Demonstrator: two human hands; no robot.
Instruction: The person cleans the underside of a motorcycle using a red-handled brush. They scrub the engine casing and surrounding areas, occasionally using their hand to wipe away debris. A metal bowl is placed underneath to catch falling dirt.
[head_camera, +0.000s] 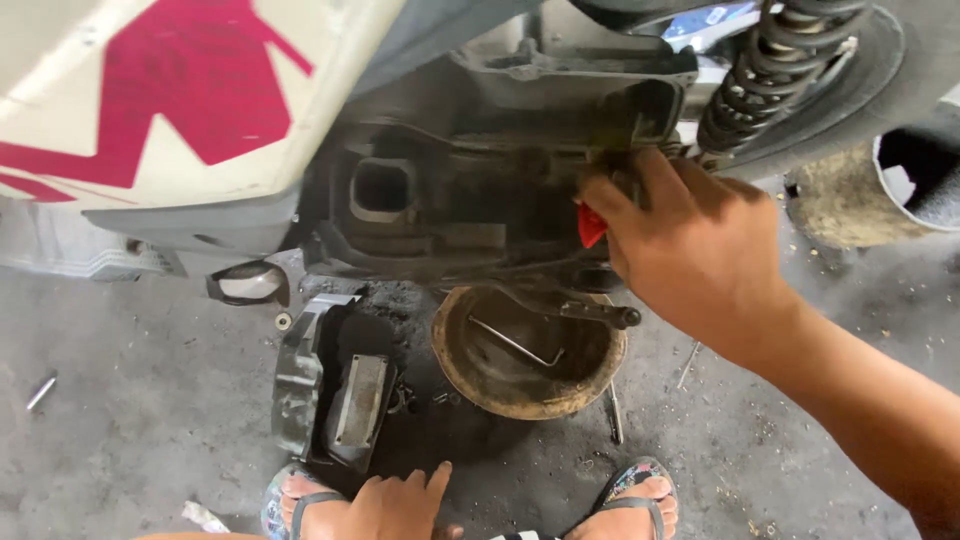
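Your right hand (690, 235) reaches up and forward to the dirty black engine block (480, 200) under the white scooter body with pink shapes (150, 90). Your arm comes in from the lower right, stretched out long. The fingers are curled around a small red-handled tool (590, 224) and press it against the black metal (only a bit of the red shows, so you cannot tell what kind of tool it is).

Your left hand (395, 505) rests low, near your knee, just above your foot in a flowery flip-flop (290, 500). Its fingers are loose and spread a little, and they hold nothing.

Under the engine sits a round, rusty brown metal bowl (530, 385) on the grey concrete floor (130, 400). A thin bent metal key (515, 343) lies inside the bowl. Beside the bowl, to the left, lies a grey and black plastic cover (330, 385). A black coil spring (770, 65) shows at the top right, next to the dark tyre (890, 70). The floor is dusty, with small bits scattered about.
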